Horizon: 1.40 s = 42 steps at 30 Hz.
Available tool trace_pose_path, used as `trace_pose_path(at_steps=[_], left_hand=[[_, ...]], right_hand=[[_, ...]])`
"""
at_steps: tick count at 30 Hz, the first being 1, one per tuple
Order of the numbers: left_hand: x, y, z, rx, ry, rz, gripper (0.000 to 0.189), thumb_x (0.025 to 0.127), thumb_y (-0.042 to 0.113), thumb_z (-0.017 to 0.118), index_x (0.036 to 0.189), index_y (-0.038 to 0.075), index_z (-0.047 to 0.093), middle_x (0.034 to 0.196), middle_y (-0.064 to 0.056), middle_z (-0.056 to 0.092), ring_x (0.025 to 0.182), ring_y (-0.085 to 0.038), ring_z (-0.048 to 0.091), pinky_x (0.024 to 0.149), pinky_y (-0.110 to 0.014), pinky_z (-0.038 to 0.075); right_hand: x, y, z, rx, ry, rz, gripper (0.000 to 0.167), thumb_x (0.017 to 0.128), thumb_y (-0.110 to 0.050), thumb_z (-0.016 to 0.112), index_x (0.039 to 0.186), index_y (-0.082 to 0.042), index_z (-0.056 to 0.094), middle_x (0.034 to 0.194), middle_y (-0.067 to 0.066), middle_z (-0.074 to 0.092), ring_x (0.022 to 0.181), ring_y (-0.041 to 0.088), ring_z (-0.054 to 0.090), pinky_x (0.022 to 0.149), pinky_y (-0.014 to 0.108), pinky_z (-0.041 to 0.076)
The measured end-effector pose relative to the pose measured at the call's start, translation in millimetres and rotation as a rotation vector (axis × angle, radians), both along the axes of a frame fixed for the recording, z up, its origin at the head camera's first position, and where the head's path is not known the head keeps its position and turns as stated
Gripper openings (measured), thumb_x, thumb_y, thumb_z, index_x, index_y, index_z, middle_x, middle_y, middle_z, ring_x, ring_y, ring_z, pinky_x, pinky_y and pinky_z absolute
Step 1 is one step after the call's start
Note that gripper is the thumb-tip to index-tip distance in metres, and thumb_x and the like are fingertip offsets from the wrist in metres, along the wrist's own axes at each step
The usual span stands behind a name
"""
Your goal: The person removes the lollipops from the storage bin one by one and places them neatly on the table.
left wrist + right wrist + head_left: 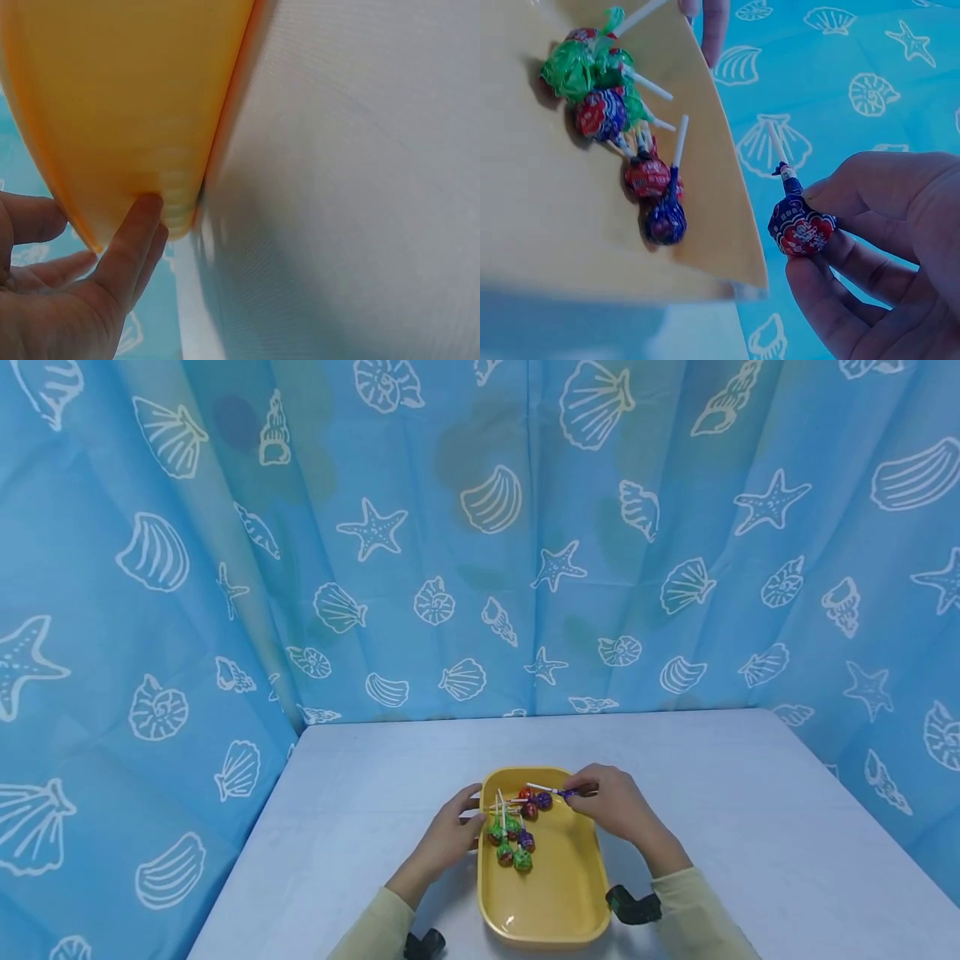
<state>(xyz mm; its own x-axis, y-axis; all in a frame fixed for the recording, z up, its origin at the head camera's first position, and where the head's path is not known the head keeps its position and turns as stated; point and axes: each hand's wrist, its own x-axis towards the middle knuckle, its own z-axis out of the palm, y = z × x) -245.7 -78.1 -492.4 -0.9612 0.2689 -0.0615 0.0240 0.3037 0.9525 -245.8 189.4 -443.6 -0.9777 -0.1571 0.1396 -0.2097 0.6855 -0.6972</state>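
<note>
A yellow tray (558, 893) holds several wrapped lollipops in its far left part: green ones (506, 853), purple ones (527, 841) and red ones (529, 811), their white sticks pointing various ways. My left hand (452, 835) holds the tray's left side, fingers (135, 240) against the outer wall and thumb by the rim. Over the tray's far right corner, my right hand (611, 802) pinches a purple-and-red lollipop (802, 225) by its wrapped head between thumb and fingers. Its stick (542, 787) points left, over the tray.
The tray stands on a table with a white cloth (360, 827). A blue curtain (450, 568) printed with seashells and starfish hangs behind the table and along both sides. Black straps (633, 906) sit near the sleeves.
</note>
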Motion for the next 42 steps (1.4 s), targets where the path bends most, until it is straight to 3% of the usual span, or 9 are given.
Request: trace_pose_path(at_steps=[11, 26, 42], left_hand=[[-1.6, 0.2, 1.6, -0.026, -0.004, 0.014, 0.052, 0.105, 0.01, 0.053, 0.155, 0.004, 0.038, 0.144, -0.026, 0.05, 0.122, -0.042, 0.059, 0.083, -0.036, 0.063], [1.0, 0.0, 1.1, -0.051, -0.012, 0.032, 0.052, 0.104, 0.011, 0.056, 0.154, 0.007, 0.04, 0.144, -0.024, 0.051, 0.121, -0.041, 0.059, 0.084, -0.04, 0.063], [1.0, 0.0, 0.8, -0.038, -0.017, 0.024, 0.051, 0.105, 0.01, 0.054, 0.154, 0.008, 0.04, 0.145, -0.023, 0.051, 0.122, -0.041, 0.059, 0.084, -0.039, 0.063]], right_hand=[[3.1, 18, 4.9, 0.0, -0.005, -0.016, 0.017, 0.089, -0.007, 0.073, 0.105, -0.005, 0.076, 0.101, 0.004, 0.07, 0.098, 0.026, 0.068, 0.085, 0.044, 0.063], [6.0, 48, -5.9, 0.005, 0.064, -0.055, 0.016, 0.09, -0.007, 0.071, 0.105, -0.006, 0.076, 0.103, 0.006, 0.07, 0.099, 0.029, 0.068, 0.087, 0.048, 0.062], [11.6, 73, -19.5, 0.031, 0.063, -0.087, 0.015, 0.09, -0.007, 0.073, 0.106, -0.006, 0.075, 0.104, 0.008, 0.07, 0.1, 0.031, 0.068, 0.088, 0.05, 0.061]])
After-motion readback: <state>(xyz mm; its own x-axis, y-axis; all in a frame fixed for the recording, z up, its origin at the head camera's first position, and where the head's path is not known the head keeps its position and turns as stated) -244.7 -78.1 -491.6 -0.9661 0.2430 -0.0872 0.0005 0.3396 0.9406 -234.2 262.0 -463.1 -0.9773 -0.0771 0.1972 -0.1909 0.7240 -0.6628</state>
